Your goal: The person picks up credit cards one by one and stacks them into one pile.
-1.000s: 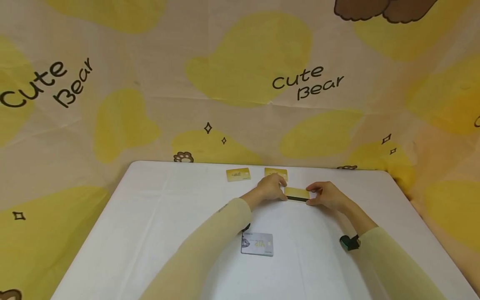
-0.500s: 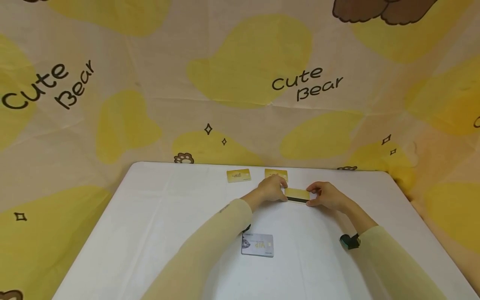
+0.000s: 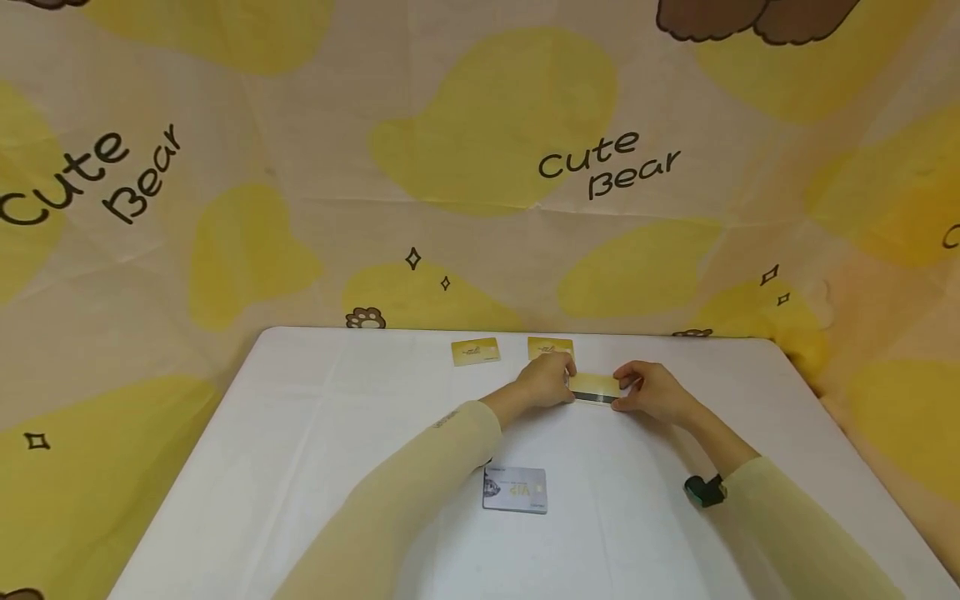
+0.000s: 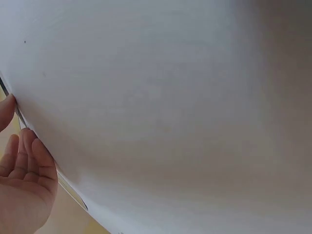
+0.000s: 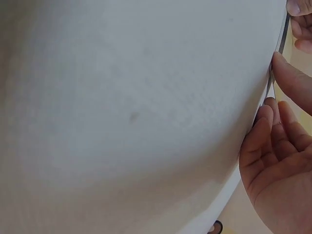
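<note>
A gold card with a dark stripe (image 3: 595, 387) lies face down or slightly tilted near the back of the table; I cannot tell whether it touches the cloth. My left hand (image 3: 547, 381) pinches its left end between thumb and fingers. At the opposite end, my right hand (image 3: 654, 392) holds the card the same way. Each wrist view catches its hand, the left hand (image 4: 27, 185) and the right hand (image 5: 280, 161), at the frame's side, with the card seen edge-on. Behind my left hand lies another gold card (image 3: 551, 345), partly covered by it.
A third gold card (image 3: 476, 352) lies to the left along the back of the white table (image 3: 300, 467). Nearer me rests a silver VIP card (image 3: 514, 490), perhaps a stack. A patterned cloth backdrop (image 3: 480, 167) rises behind the table's far edge.
Both hands keep their hold on the card. A pale glint now crosses its dark stripe, and my right wrist has shifted very slightly to the right.
</note>
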`<state>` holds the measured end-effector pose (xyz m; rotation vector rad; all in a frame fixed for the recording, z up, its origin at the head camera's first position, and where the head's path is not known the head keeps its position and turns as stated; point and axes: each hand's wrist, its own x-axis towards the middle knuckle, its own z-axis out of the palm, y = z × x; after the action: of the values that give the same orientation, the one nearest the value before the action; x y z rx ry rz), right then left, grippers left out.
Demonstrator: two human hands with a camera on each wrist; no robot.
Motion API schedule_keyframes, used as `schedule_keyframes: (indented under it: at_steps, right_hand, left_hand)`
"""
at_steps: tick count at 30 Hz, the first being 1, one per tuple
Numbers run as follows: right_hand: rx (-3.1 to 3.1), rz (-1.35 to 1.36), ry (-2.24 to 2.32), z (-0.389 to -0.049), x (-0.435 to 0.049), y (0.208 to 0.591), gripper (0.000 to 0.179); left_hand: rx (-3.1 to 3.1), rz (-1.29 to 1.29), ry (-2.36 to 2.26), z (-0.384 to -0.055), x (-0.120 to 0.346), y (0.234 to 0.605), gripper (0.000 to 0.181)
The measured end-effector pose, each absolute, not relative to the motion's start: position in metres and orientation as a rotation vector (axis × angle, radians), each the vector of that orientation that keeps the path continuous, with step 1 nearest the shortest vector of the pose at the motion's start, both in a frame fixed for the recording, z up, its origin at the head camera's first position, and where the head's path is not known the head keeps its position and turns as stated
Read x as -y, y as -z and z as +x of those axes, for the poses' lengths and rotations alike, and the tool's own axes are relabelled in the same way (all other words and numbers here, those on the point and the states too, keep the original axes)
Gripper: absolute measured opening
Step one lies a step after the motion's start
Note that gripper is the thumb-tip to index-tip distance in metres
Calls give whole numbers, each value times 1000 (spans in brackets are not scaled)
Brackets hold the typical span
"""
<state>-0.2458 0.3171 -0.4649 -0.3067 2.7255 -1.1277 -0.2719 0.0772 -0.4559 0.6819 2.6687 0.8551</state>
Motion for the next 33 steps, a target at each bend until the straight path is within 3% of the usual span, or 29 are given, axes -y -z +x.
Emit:
schedule_keyframes:
  at_steps: [6,23,33]
  right_hand:
    - [-2731,-305,1147,-243,-315,463,54]
    - [-2761,-261,1238,-235,-312,457,31]
    - [-2605,-204,1426,-224,-307,445,37]
  left_hand:
    - [-2672,662,-837,-270,-77,454,52]
    - [-2604,757,-1095,-272,-72,452,42]
    - [-2501,672,-1343,-267,-63,453,36]
